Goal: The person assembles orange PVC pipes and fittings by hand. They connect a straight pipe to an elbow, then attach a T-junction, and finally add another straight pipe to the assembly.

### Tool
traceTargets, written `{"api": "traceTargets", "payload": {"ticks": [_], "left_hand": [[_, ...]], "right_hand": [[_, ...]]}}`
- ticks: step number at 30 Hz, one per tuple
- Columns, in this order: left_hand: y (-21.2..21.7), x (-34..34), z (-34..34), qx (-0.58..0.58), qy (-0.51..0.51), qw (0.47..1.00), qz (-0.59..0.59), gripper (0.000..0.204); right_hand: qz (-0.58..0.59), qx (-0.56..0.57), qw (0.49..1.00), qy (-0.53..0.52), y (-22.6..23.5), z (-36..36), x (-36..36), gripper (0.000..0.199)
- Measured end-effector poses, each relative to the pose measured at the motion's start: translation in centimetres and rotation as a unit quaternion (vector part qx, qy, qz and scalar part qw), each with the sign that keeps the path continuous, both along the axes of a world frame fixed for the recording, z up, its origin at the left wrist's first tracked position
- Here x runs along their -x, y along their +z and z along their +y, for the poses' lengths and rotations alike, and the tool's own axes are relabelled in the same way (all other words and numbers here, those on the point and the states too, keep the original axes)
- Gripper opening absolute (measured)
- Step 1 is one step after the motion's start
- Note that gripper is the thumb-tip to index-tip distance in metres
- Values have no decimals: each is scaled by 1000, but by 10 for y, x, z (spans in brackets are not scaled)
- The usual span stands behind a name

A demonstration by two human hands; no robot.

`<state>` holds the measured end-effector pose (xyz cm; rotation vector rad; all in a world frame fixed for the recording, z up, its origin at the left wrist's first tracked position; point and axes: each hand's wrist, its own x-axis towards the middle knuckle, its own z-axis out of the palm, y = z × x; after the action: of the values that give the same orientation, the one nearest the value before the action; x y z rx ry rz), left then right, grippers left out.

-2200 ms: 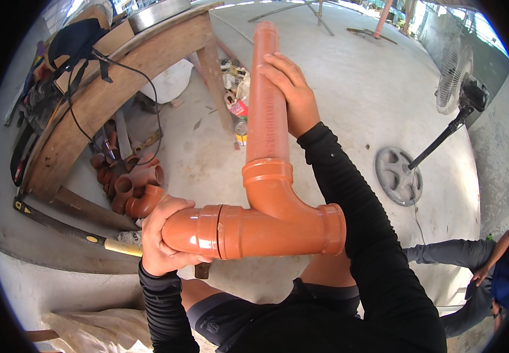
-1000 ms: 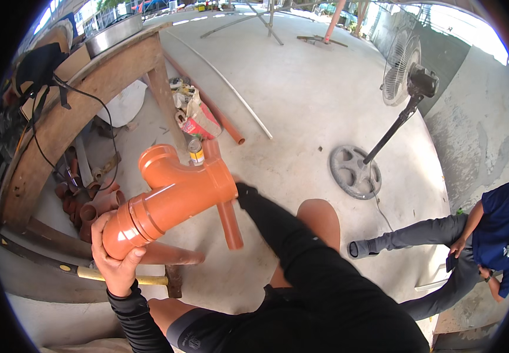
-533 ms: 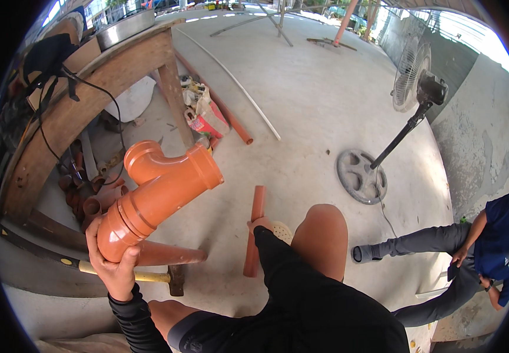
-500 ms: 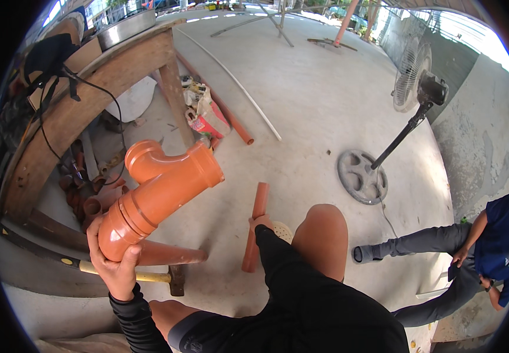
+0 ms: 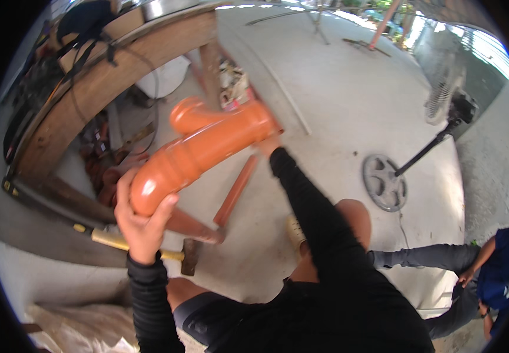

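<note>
My left hand (image 5: 141, 222) is wrapped around the bent lower end of a glossy orange pipe fitting (image 5: 207, 150), with the thumb in front. The fitting is held up at a slant, a side branch rising from its upper left. At its far right end is my right hand (image 5: 269, 145), close under the rim. That hand's fingers are hidden behind the fitting, so their grip does not show. Below, a narrow orange pipe (image 5: 236, 191) lies slanted, its near end by the end of a thicker orange pipe (image 5: 192, 226).
A hammer (image 5: 188, 257) with a yellow handle lies beside the thick pipe. To the left is a wooden table (image 5: 119, 70) with more pipe pieces beneath. A black standing fan (image 5: 404, 167) is on the right. Another person (image 5: 498, 267) sits at the lower right.
My right hand has moved up and forward from the narrow pipe to the far end of the fitting. The narrow pipe has shifted left, toward the thicker pipe. The whole view has turned.
</note>
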<state>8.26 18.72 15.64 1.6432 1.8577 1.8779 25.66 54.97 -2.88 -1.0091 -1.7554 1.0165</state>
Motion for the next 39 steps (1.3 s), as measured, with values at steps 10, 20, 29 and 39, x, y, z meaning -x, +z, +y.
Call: {"api": "traceTargets", "payload": {"ticks": [10, 20, 29, 39], "left_hand": [[8, -16, 30, 2, -46, 999, 9, 64], [2, -5, 29, -1, -151, 988, -26, 70], [-4, -1, 31, -2, -135, 991, 7, 74], [-1, -5, 31, -2, -137, 991, 16, 72]], "right_hand": [[206, 24, 964, 164, 229, -80, -69, 60], [-25, -278, 940, 196, 286, -119, -56, 70], [37, 26, 922, 384, 262, -112, -50, 90], [-9, -89, 960, 267, 285, -135, -72, 65]]}}
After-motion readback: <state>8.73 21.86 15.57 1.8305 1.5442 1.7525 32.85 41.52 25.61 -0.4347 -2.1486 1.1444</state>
